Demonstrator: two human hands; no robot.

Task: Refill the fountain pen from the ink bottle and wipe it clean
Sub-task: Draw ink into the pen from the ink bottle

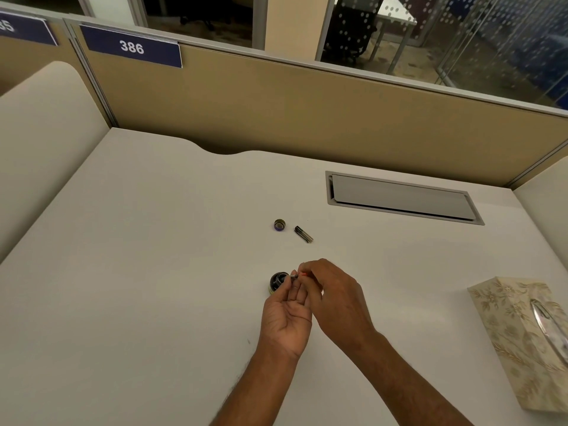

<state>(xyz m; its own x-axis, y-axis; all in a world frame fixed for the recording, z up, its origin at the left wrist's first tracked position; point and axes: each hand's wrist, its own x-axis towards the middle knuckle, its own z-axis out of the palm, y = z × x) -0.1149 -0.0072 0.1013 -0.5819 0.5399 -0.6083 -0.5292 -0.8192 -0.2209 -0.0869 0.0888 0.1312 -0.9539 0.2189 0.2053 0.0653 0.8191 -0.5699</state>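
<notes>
close together over the desk (153, 241), the left hand (285, 318) lies palm up, its fingertips pinching one end of the small fountain pen (294, 276) part; the right hand (333, 298) pinches the other end, where orange shows. just beside the left fingertips stands the open ink bottle (277, 282), dark inside. its cap (279, 225) and a dark pen piece (303, 234) lie farther back; a floral tissue box (522, 342) sits far right.

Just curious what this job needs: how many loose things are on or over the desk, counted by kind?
Ink bottle: 1
Bottle cap: 1
Pen pieces: 2, the lying piece and the held piece
Tissue box: 1
Total: 5
</notes>
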